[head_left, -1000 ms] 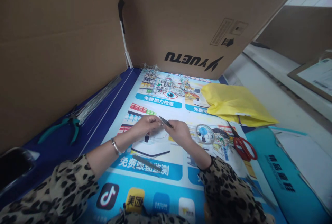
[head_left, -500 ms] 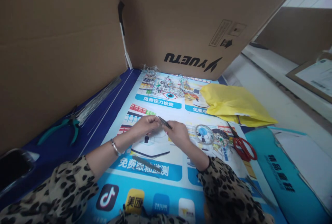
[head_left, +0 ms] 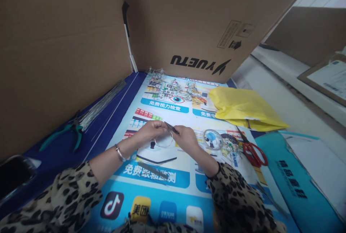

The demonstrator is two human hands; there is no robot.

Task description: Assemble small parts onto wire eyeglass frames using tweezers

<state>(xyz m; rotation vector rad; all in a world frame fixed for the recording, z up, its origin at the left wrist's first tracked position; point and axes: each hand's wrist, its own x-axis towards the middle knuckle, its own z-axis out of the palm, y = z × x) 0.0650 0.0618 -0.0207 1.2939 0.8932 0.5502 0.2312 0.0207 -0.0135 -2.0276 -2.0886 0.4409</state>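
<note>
My left hand (head_left: 151,131), with a silver bangle at the wrist, pinches part of a thin wire loop (head_left: 172,142). The loop hangs just under my fingertips, above the printed sheet. Closed round dark metal tweezers (head_left: 171,128) is my right hand (head_left: 187,139), and the tips point left to my left fingers. Whether the tips grip the wire is too small to tell. Right of that hand lies a clear round spool (head_left: 213,140). Beyond both hands spread tangled thin wire pieces with small coloured bits (head_left: 175,88).
Teal-handled pliers (head_left: 72,129) and a bundle of straight wires (head_left: 101,106) lie left. On the right are red-handled scissors (head_left: 254,154), a yellow bag (head_left: 248,108) and a teal bag (head_left: 293,177). Cardboard walls (head_left: 194,24) stand behind and left. A phone (head_left: 16,175) lies near left.
The wire loop now shows as a clear round curve below my fingers, where before it was hardly visible. Both hands have stayed almost in place.
</note>
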